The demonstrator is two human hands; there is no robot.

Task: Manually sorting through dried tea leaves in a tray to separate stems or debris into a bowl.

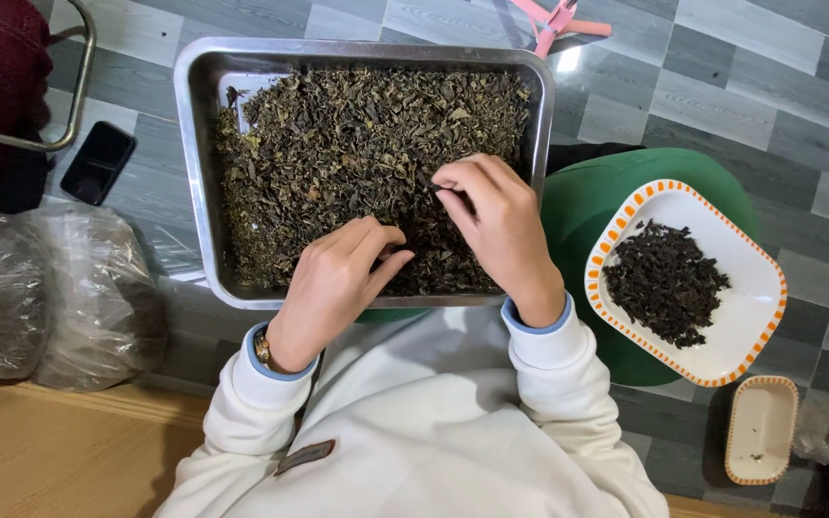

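A steel tray (pixel 192 173) rests in front of me, filled with dried dark green leaves (pixel 338 144). My left hand (pixel 343 278) lies on the leaves at the tray's near edge, fingers curled together and touching them. My right hand (pixel 496 225) hovers over the tray's near right part, its thumb and fingers pinching a small dark leaf piece. To the right, a white dish with an orange dashed rim (pixel 750 307) holds a pile of darker sorted leaves (pixel 666 281).
A smaller empty white dish (pixel 762 429) sits at lower right. A green stool (pixel 592 192) is under the dishes. A black phone (pixel 98 162) and clear plastic bags (pixel 50 288) lie at left. A pink object (pixel 558 21) lies on the grey tiled floor beyond the tray.
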